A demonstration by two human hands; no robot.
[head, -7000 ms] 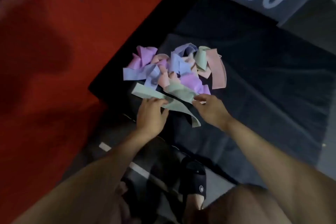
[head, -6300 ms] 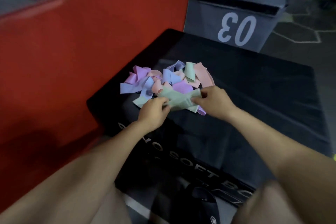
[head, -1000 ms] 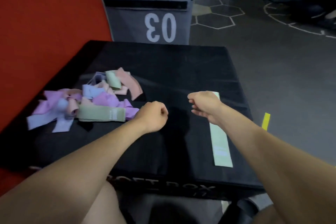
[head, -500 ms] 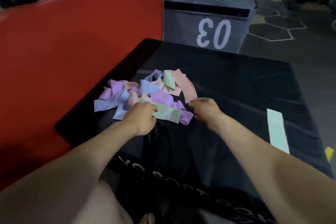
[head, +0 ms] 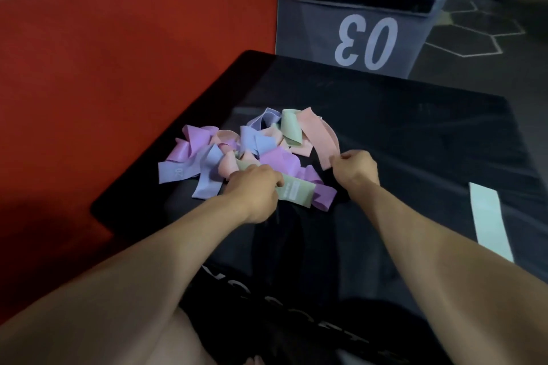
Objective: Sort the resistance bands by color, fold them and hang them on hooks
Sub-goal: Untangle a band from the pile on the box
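Head camera looks down at our two hands over a heap of resistance bands [head: 255, 145] on a black soft box [head: 385, 127]. Our left hand [head: 255, 187] is curled round one end of a green band [head: 293, 191] at the near edge of the heap. Our right hand [head: 354, 166] pinches the near end of a pink band [head: 318, 136] at the right side of the heap. We think these bands are light, thin, soft and stretchy, so they will flop and bend. They are tangled, so a pull may drag others along. An end is the best place to hold one, as both hands do. The green band's long way runs left to right, with its free end pointing right. The pink band curves from the far side of the heap toward us. One pale green band [head: 489, 219] lies flat, well apart by the right edge, its long way running from far to near.
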